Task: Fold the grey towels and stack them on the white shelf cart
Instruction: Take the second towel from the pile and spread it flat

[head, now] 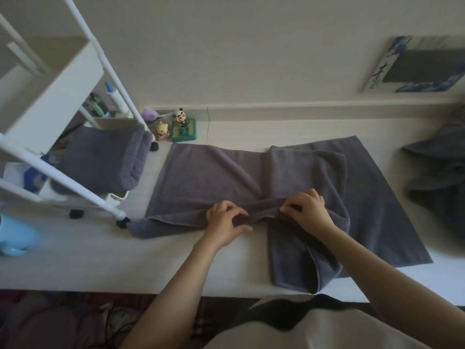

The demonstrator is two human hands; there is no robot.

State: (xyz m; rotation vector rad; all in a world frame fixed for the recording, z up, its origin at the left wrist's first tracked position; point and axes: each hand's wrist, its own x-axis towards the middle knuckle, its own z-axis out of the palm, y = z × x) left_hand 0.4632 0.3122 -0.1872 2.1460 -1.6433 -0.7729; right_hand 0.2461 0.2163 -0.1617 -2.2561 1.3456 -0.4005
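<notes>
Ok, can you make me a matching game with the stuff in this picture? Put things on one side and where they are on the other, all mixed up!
Things:
1. Folded towel
2. Panda toy
3. Spread towel
4. Blue cup

Places:
A. Far left edge of the table
B. On the white shelf cart
C. By the wall, beside the cart
D. Under both hands, the left hand and the right hand

Pairs: 1-B, 2-C, 3-D, 4-A
</notes>
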